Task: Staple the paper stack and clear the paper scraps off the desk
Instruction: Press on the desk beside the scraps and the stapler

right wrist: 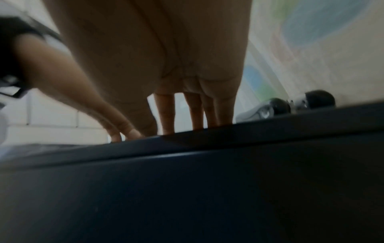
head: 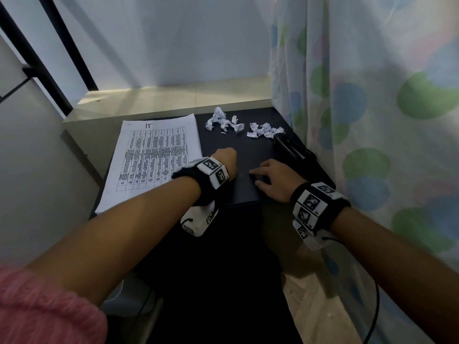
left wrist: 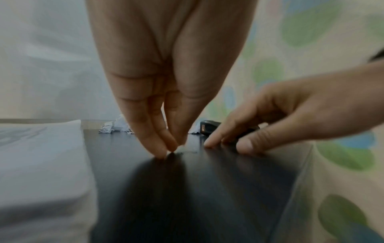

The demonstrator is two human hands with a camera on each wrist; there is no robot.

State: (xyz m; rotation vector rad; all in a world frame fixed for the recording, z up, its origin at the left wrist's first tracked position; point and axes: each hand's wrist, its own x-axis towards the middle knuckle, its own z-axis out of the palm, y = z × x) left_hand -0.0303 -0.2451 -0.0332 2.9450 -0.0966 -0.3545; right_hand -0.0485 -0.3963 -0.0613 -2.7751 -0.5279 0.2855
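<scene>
A white printed paper stack (head: 154,155) (left wrist: 41,156) lies on the left of the black desk (head: 248,147). Crumpled paper scraps (head: 223,121) (left wrist: 108,129) sit in two small heaps along the desk's back. A black stapler (head: 289,147) (left wrist: 209,126) (right wrist: 278,106) lies at the right edge beside the curtain. My left hand (head: 227,155) (left wrist: 172,148) points down just right of the stack, its straight fingertips drawn together on the desk, nothing visible between them. My right hand (head: 260,176) (left wrist: 226,144) (right wrist: 182,128) rests spread on the desk near its front edge, just short of the stapler, holding nothing.
A dotted curtain (head: 372,120) hangs against the desk's right side. A pale wooden ledge (head: 173,95) runs behind the desk below a white wall. A black metal frame (head: 49,58) stands at the far left. Bare desk top lies between my hands and the scraps.
</scene>
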